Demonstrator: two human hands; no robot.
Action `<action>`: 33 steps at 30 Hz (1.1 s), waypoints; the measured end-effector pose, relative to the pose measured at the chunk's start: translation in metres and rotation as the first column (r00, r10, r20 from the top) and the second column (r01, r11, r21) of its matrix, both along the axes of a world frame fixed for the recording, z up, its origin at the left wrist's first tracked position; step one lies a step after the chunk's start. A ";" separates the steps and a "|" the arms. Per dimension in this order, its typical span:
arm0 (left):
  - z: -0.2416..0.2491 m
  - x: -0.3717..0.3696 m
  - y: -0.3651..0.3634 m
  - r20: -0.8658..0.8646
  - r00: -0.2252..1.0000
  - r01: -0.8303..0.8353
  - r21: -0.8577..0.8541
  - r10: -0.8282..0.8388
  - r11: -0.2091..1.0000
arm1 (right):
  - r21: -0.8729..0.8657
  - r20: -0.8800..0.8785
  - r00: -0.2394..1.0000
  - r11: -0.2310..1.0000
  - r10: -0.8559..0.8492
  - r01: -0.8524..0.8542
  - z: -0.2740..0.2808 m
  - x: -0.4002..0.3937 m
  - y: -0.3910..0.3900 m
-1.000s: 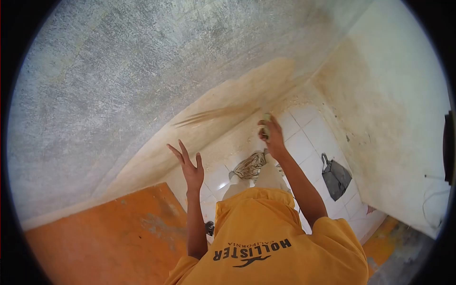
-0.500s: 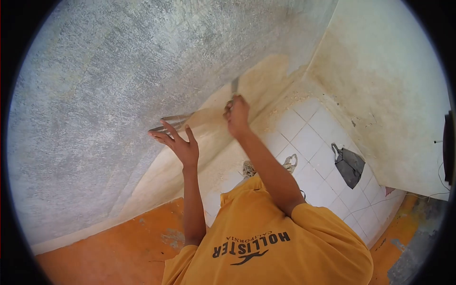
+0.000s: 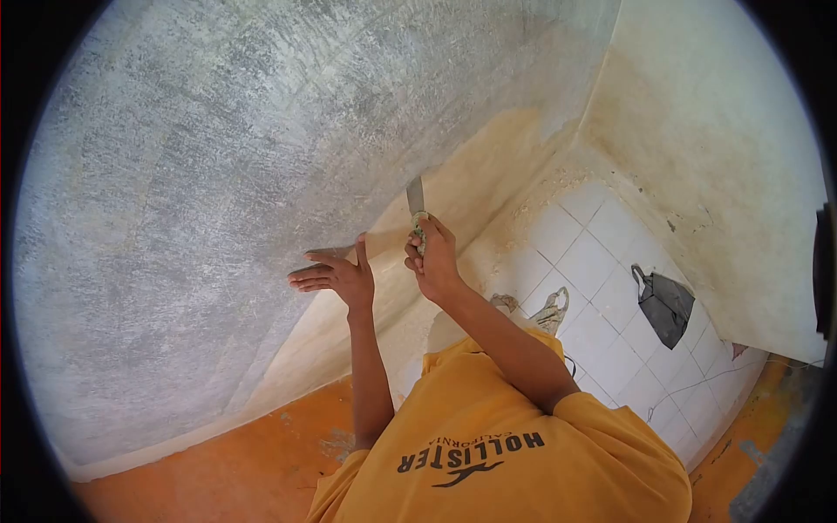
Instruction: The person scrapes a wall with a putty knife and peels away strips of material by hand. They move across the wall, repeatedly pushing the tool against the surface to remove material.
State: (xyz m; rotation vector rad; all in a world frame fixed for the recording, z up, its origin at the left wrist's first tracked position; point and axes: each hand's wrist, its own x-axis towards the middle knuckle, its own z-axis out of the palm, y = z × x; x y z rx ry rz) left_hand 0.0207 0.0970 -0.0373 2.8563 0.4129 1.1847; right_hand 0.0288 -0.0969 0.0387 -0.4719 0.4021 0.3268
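Note:
My right hand (image 3: pixel 433 259) is closed around the mottled handle of a putty knife (image 3: pixel 416 197). The metal blade points up and lies near the line where the grey rough coating meets the smooth beige part of the wall (image 3: pixel 235 174). To its left, my left hand (image 3: pixel 343 279) has its fingers stretched out and thumb raised. It appears to rest against the wall beside that same line, with a dark shadow next to the fingers. Nothing shows in the left hand.
A second, stained wall (image 3: pixel 706 174) meets this one at a corner on the right. White floor tiles (image 3: pixel 567 227) carry a dark grey bag (image 3: pixel 666 309) and a thin cable. Orange floor (image 3: pixel 218 453) lies at lower left. Below my arm are worn pale shoes (image 3: pixel 551 312).
The putty knife and my right hand have moved down the wall, with the blade lower than before. My left hand has shifted slightly right and down. The view has tilted a little.

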 end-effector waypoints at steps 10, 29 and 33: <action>-0.008 -0.002 0.007 -0.029 0.997 -0.065 0.138 0.070 0.988 | -0.132 -0.062 0.997 0.991 -0.042 0.034 0.007 -0.006 0.015; -0.008 0.005 -0.001 -0.041 0.996 -0.071 0.131 0.077 0.989 | -0.076 -0.030 0.999 0.997 -0.020 0.017 0.014 -0.006 0.018; -0.005 0.001 0.000 -0.064 0.997 -0.045 0.107 0.052 0.993 | -0.096 -0.080 0.995 0.994 -0.063 0.055 0.010 0.000 0.020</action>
